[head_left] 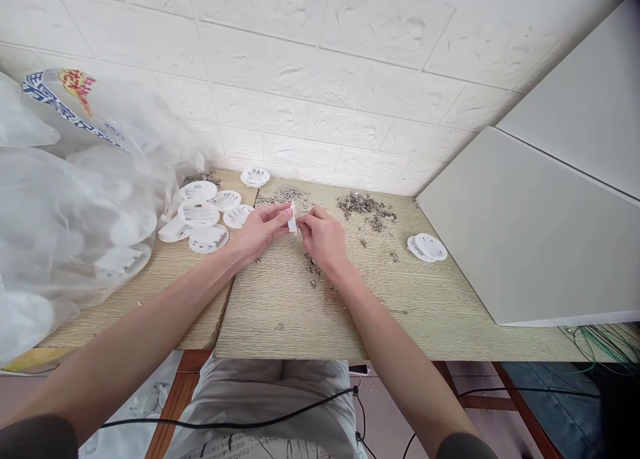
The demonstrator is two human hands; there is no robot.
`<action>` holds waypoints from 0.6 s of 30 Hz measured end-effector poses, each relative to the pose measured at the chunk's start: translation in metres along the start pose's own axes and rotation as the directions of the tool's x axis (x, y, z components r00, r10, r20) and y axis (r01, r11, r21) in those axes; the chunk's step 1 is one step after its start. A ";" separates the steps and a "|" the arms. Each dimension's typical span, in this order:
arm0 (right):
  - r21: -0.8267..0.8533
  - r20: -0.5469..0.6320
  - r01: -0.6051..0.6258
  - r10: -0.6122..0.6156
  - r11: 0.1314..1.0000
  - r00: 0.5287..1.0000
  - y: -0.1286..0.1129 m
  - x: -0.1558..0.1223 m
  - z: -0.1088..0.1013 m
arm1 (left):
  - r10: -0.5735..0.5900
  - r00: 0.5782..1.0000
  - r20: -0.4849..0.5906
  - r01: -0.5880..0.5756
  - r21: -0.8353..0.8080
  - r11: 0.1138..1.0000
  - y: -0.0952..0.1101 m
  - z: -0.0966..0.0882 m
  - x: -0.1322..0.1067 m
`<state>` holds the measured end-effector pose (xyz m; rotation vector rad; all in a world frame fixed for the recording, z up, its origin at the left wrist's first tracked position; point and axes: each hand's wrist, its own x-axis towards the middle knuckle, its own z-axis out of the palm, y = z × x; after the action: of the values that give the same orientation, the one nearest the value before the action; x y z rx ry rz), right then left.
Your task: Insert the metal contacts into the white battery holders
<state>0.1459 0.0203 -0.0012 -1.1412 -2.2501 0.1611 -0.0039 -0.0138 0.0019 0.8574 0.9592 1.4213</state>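
My left hand (263, 231) grips a white round plastic disc (293, 218) on edge above the table. On the disc's other side, my right hand (323, 239) has its fingers pinched together against it; whatever sits between those fingertips is too small to make out. Several small metal pieces (313, 266) lie on the wood below my right hand. Behind the hands spreads a pile of tiny silvery parts (286, 196), and a darker heap of metal parts (365, 207) is to its right. Loose white discs (199, 214) overlap one another left of my left hand.
A big clear plastic bag (115, 199) of white discs fills the left side. A small stack of discs (428, 247) lies at right, before a grey-white panel (530, 226). More discs (255, 176) rest by the brick-patterned wall (310, 79). Green wires (600, 346) hang at the right edge.
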 end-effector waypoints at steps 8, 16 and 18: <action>0.091 -0.031 -0.025 0.028 0.996 0.999 0.001 0.003 -0.009 | 0.026 0.999 0.032 -0.025 -0.035 0.999 0.004 0.000 0.000; 0.091 -0.013 -0.045 0.046 0.995 0.999 0.002 0.002 -0.008 | 0.020 1.000 -0.011 -0.020 -0.016 1.000 0.006 0.002 -0.002; 0.083 -0.018 -0.033 0.035 0.996 0.999 0.002 0.002 -0.007 | 0.019 1.000 -0.016 -0.019 -0.013 1.000 0.005 0.002 -0.002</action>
<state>0.1502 0.0216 0.0046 -1.1332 -2.1868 0.2535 -0.0037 -0.0152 0.0074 0.8489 0.9554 1.4512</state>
